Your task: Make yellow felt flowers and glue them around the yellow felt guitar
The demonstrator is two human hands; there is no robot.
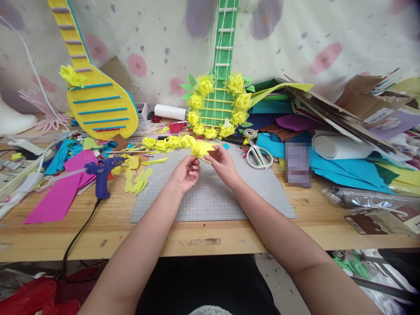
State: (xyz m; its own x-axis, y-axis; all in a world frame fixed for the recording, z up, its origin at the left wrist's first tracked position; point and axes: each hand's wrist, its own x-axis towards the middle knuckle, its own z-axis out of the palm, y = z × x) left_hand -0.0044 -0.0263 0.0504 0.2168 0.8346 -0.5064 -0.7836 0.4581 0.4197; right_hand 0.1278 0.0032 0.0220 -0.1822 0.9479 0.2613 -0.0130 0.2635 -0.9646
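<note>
A yellow paper flower (201, 148) is held up over the grey cutting mat (213, 201), between my two hands. My left hand (186, 174) pinches it from the left and below, fingers curled. From the right, my right hand (225, 165) grips its petals between thumb and fingers. Just behind lies a row of finished yellow paper flowers (164, 143). Loose yellow petal pieces (138, 180) rest at the mat's left edge. The green paper guitar (218, 105) stands at the back, ringed with similar flowers and leaves.
A blue glue gun (103, 175) stands left of the mat, its cord running over the table edge. White-handled scissors (259, 156) lie at the mat's back right. A yellow paper instrument (101, 105) leans at the back left. Coloured sheets (348, 168) pile up on the right.
</note>
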